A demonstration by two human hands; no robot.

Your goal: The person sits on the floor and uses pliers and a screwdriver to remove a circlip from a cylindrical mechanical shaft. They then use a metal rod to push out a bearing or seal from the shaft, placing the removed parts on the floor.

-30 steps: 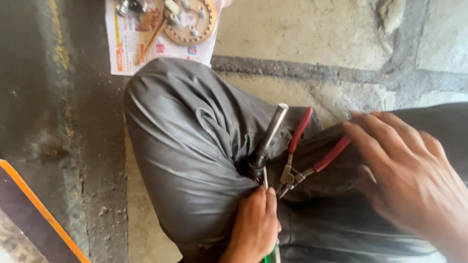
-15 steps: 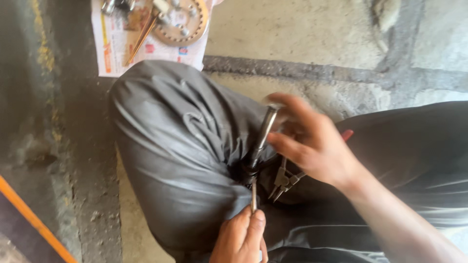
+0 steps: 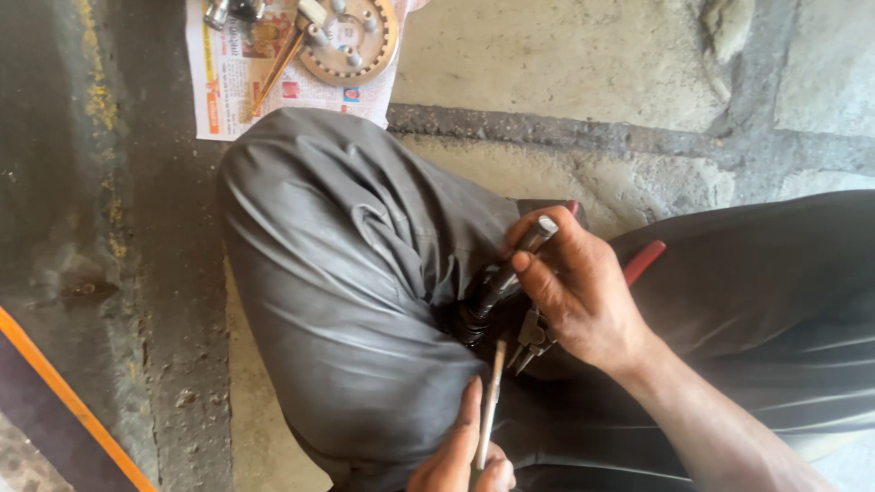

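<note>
I sit cross-legged on a concrete floor in grey trousers [image 3: 337, 273]. My right hand [image 3: 583, 292] grips a dark metal shaft [image 3: 510, 269] that stands tilted between my legs, with black rings around its lower end. Red-handled pliers [image 3: 643, 260] lie on my lap, mostly hidden under that hand. My left hand [image 3: 460, 456], at the bottom edge, holds a thin metal rod [image 3: 492, 401] that points up toward the base of the shaft.
A sheet of newspaper [image 3: 237, 82] lies on the floor at the top, carrying a round toothed metal plate [image 3: 351, 41] and small metal parts. An orange-edged dark strip [image 3: 64, 392] crosses the lower left. A groove [image 3: 565, 137] runs across the concrete.
My right hand came in from the right, passed over the pliers and closed on the upper part of the shaft. The left hand stayed low on the rod.
</note>
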